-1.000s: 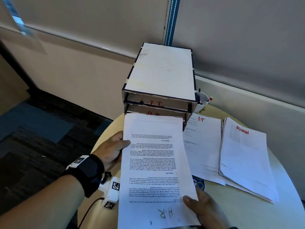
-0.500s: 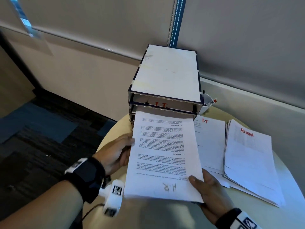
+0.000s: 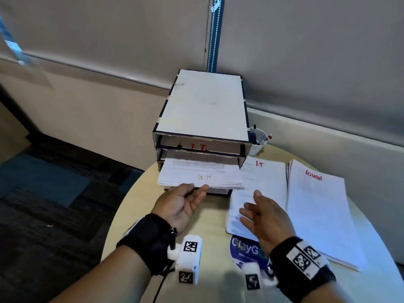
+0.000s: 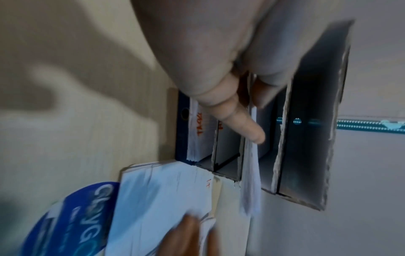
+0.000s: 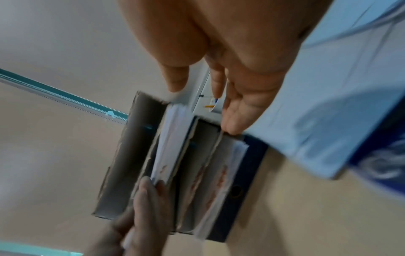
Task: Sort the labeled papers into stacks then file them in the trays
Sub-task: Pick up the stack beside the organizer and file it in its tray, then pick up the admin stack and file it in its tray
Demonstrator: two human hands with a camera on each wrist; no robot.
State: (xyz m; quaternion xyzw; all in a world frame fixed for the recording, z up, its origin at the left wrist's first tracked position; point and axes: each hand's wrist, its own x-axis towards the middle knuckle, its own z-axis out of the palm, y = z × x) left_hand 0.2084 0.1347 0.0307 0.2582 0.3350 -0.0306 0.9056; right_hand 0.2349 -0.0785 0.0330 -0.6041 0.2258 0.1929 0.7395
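My left hand (image 3: 182, 204) pinches the near edge of the white H.R-labelled paper stack (image 3: 201, 177), half inside the second slot of the blue-edged cardboard tray unit (image 3: 203, 110), presumably to push it home. My right hand (image 3: 263, 217), fingers loose and empty, hovers over the white I.T stack (image 3: 265, 178). Two stacks lie unfiled on the round beige table (image 3: 140, 206), I.T and the red-marked ADMIN pile (image 3: 317, 204); a fourth sits in the bottom tray.

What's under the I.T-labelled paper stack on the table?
Under the I.T-labelled white paper stack, a round blue printed disc pokes out at its near edge on the beige round table. Its remainder is covered.
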